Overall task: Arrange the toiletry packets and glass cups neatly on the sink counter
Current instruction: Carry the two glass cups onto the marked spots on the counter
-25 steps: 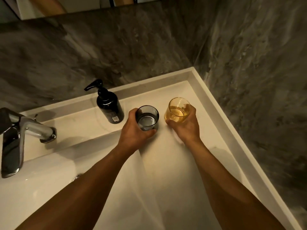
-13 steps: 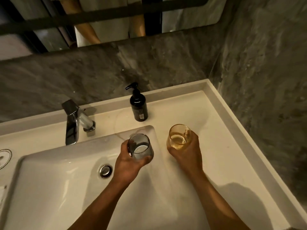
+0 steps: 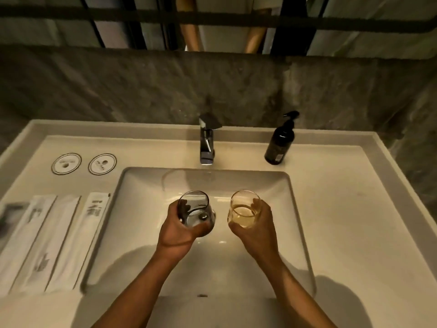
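Note:
My left hand (image 3: 182, 230) grips a grey smoked glass cup (image 3: 195, 210) and my right hand (image 3: 256, 229) grips an amber glass cup (image 3: 243, 209). Both cups hang side by side in the air over the middle of the sink basin (image 3: 146, 185). On the counter (image 3: 343, 209) left of the basin lie several long white toiletry packets (image 3: 61, 240) in a row, with a darker packet (image 3: 9, 216) at the far left edge. Two round coasters (image 3: 84, 163) sit behind the packets.
A chrome faucet (image 3: 208, 140) stands at the back centre. A black pump bottle (image 3: 280, 140) stands to its right. Grey stone wall and a mirror rise behind. The counter has a raised rim (image 3: 406, 176) on the right.
Both hands lifted the cups off the right counter and carried them left, so they now hang over the basin. The view swung left, bringing the packets and coasters into sight.

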